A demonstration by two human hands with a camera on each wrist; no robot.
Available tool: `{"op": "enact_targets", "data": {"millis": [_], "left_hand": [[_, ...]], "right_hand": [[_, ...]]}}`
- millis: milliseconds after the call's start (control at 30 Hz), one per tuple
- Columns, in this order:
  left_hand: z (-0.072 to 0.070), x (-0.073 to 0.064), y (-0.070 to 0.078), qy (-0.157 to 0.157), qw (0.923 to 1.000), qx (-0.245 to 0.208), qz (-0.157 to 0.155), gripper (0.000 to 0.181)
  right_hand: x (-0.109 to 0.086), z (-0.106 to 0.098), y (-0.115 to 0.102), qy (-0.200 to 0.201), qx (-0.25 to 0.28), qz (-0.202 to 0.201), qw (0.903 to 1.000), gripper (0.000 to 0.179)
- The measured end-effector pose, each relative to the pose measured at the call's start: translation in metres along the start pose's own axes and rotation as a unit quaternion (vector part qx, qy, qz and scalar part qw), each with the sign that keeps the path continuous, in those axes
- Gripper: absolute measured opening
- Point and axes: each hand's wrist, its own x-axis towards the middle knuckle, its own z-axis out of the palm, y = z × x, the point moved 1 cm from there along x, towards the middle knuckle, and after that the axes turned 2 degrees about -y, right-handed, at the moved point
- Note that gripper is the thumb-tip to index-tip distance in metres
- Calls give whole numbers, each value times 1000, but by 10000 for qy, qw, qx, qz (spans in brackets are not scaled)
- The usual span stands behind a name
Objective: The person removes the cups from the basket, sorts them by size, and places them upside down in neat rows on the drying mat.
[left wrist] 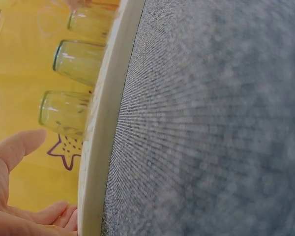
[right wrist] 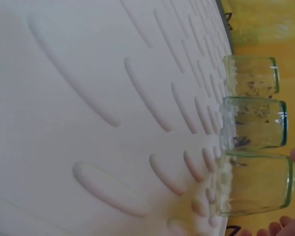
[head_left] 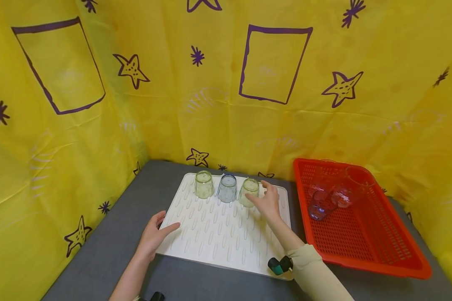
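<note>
1. Head: R hand (head_left: 270,203) is at the R green glass (head_left: 249,186), R end of a row of 3 along the far part of the white mat (head_left: 214,240). Thumb overlaps the glass's near side, fingers beyond on its R; thumb & fingers spread apart. Contact: can't tell.
2. Head, cont.: blue glass (head_left: 227,193) mid-row, L green glass (head_left: 204,189) at L end. L hand (head_left: 152,236) at mat's L edge, thumb & fingers apart, no glass in it. R green glass lies fwd & R of L hand; R hand clearly nearer. Red basket (head_left: 365,246) w/ glassware, incl. purple glass (head_left: 319,211), R of mat.
3. L wrist: L hand's thumb & fingers well apart, fingertips by mat edge; touch vs. gap unclear. L green glass is nearest of the row, apart from thumb.
4. R wrist: R green glass stands on mat, long axis upright (sideways in this view), btwn thumb near its top edge & fingertips along its other side. Slight gap shows at fingertips; thumb contact unclear. Blue glass just beside it.
</note>
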Motion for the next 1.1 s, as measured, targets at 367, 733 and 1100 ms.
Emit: {"op": "enact_targets", "data": {"millis": [367, 733, 1100], "left_hand": [[0, 2, -1, -53, 10000, -58, 19, 88], [1, 3, 0, -81, 10000, 36, 37, 88], [-1, 0, 0, -152, 9998, 130, -5, 89]], "right_hand": [[-21, -25, -15, -322, 472, 81, 9983, 72], [-26, -63, 8, -128, 650, -564, 9962, 69], [-46, -120, -2, -32, 558, -108, 9984, 75]]}}
